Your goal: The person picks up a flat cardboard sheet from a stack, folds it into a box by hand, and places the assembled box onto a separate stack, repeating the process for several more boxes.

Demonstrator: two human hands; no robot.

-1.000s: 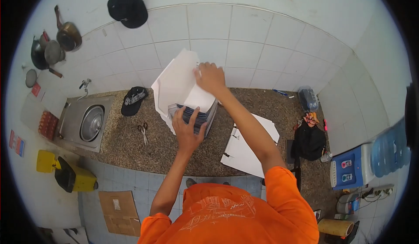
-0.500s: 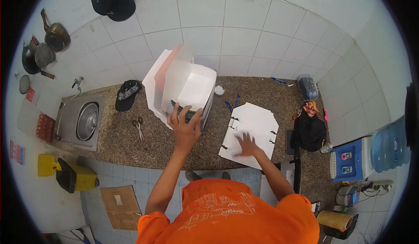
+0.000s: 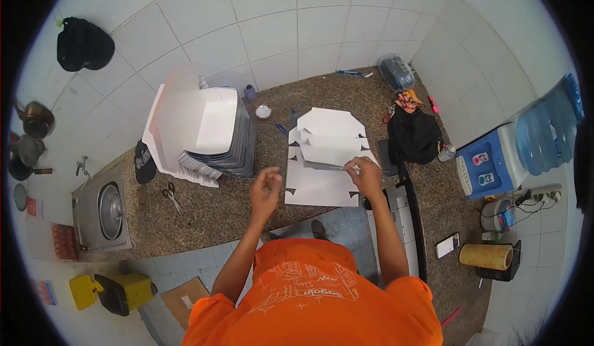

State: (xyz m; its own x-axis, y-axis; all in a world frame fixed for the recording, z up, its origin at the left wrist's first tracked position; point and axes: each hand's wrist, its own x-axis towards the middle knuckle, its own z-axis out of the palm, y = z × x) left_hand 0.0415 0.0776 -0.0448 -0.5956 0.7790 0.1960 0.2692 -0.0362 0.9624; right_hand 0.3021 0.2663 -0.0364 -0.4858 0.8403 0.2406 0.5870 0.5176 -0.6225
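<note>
A flat white cardboard box blank (image 3: 322, 188) with slotted edges lies on the counter in front of me. Its middle panel (image 3: 331, 154) is lifted and bent upward. My right hand (image 3: 365, 178) pinches the right edge of this blank between thumb and fingers. My left hand (image 3: 266, 191) hovers just off the blank's left side, fingers loosely curled and apart, with nothing visible in them. Left of it stands a tall nested stack of folded white boxes (image 3: 218, 123), open at the top, with a raised lid panel (image 3: 176, 108) leaning outward.
Scissors (image 3: 173, 199) and a dark cap (image 3: 145, 162) lie left, near the sink (image 3: 102, 216). Behind the blank are a small round tin (image 3: 263, 111) and blue pens (image 3: 281, 128). At right sit a black bag (image 3: 414, 136) and a water dispenser (image 3: 495, 160).
My left hand has left the box stack and moved toward the blank. My right hand, earlier spread over the blank, now grips its edge, and a panel has risen. The camera view has shifted.
</note>
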